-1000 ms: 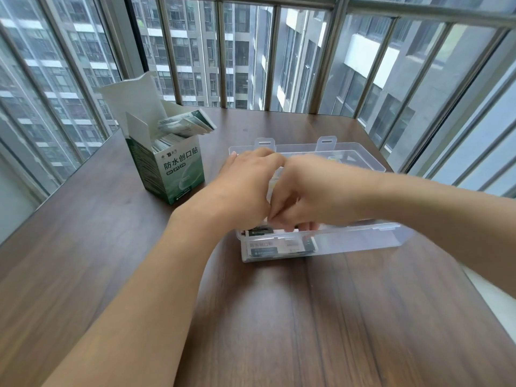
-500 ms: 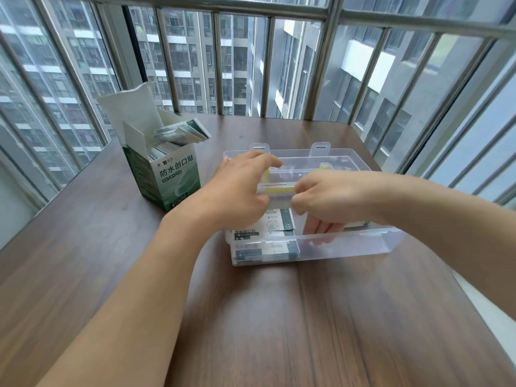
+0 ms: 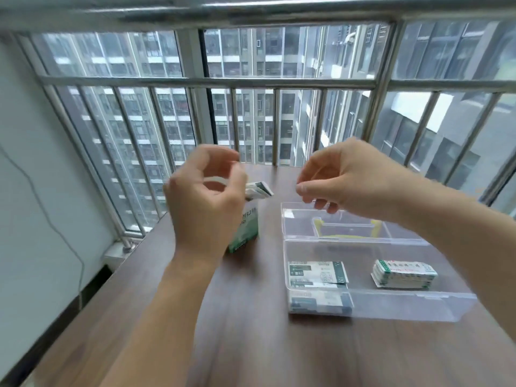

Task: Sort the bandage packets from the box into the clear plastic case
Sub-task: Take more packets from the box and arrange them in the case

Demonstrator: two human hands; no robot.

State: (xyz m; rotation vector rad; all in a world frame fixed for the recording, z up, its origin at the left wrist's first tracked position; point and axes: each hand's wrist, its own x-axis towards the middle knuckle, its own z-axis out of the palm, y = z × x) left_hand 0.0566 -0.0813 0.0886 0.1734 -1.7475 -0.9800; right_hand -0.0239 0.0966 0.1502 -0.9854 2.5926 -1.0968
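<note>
Both hands hang in the air above the bench, and neither grips anything. The left hand (image 3: 206, 188) is loosely curled with its fingers apart, just in front of the green-and-white box (image 3: 245, 224), which stands toward the far left part of the bench. A fan of bandage packets (image 3: 259, 189) sticks out of the box top, right beside the left fingertips but not yet pinched. The right hand (image 3: 343, 182) is likewise empty, fingers half bent, above the far edge of the clear plastic case (image 3: 405, 303).

The case sits open toward the right edge of the bench. Inside it, one stack of packets (image 3: 317, 275) lies at its left end and a second stack (image 3: 405, 275) lies further right, the two well apart.

This looks like the gap between deposits: some packets are sorted, more remain in the box. The next move probably calls for the left hand to close on the protruding packets, draw them free without tipping the light box, and carry them to the matching stack.
</note>
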